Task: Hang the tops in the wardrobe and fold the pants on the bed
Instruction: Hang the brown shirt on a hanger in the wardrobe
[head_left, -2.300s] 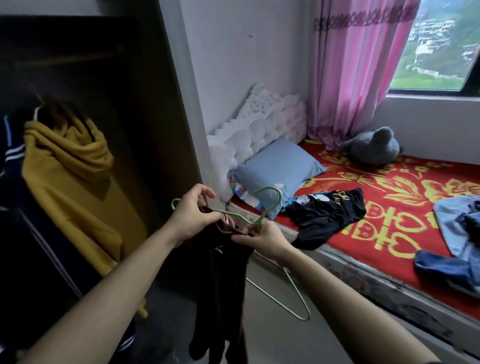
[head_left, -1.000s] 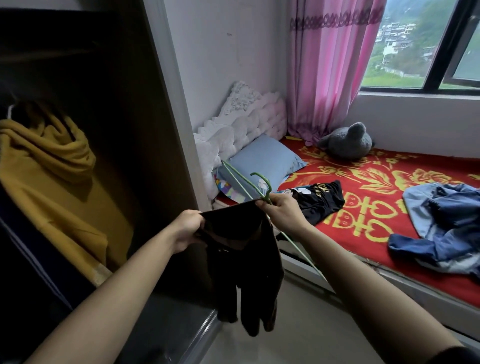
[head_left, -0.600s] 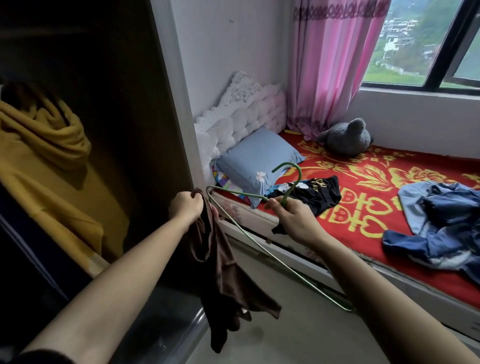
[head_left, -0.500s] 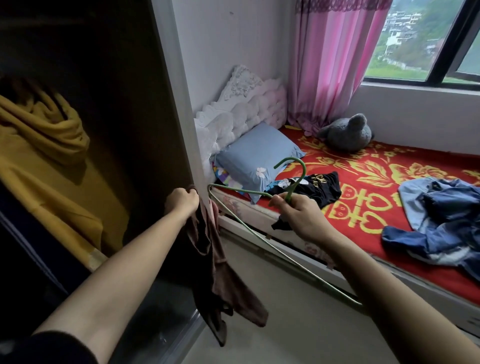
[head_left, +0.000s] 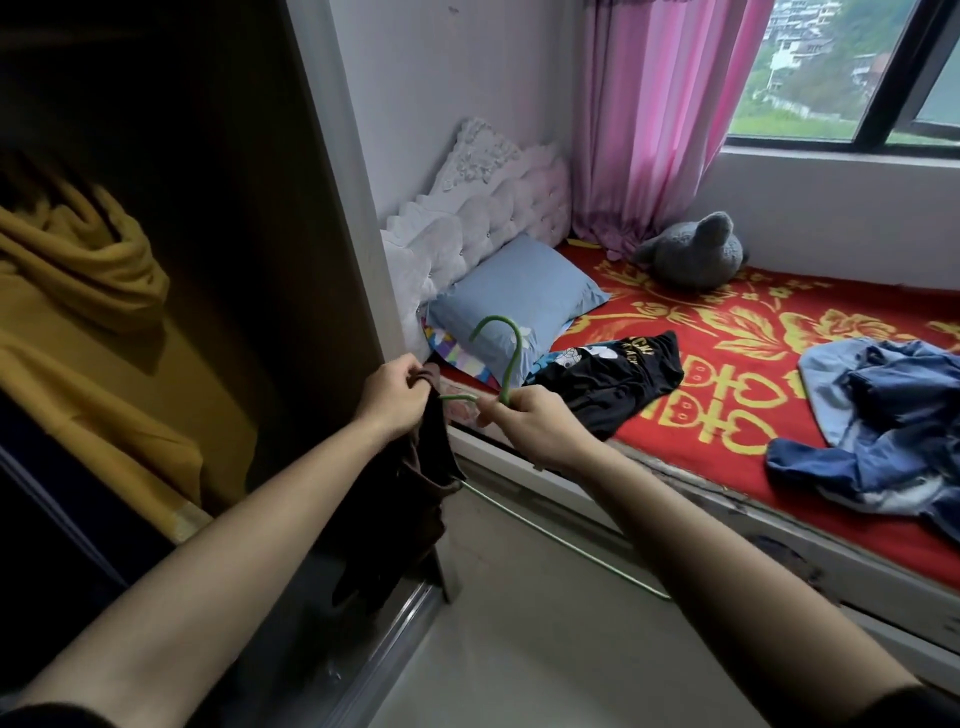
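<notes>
Brings the hands closer together than half a second ago, just off the near edge of the bed (head_left: 737, 332). Grips the bunched upper edge of the dark brown top (head_left: 415, 493) in the curled fingers of the left hand (head_left: 395, 395). Pinches the neck of the green wire hanger (head_left: 513, 364) with the right hand (head_left: 524, 421), hook upright, one shoulder tip now at the cloth. Hangs limp and crumpled beside the bed, before the open wardrobe (head_left: 234, 208). On the bed: black printed T-shirt (head_left: 618, 379), blue jeans (head_left: 883, 431).

I make out yellow double-happiness characters — 囍 — on the red bedcover (head_left: 841, 306). Yellow lettering on the black top (head_left: 613, 395) is too crumpled to read.
</notes>
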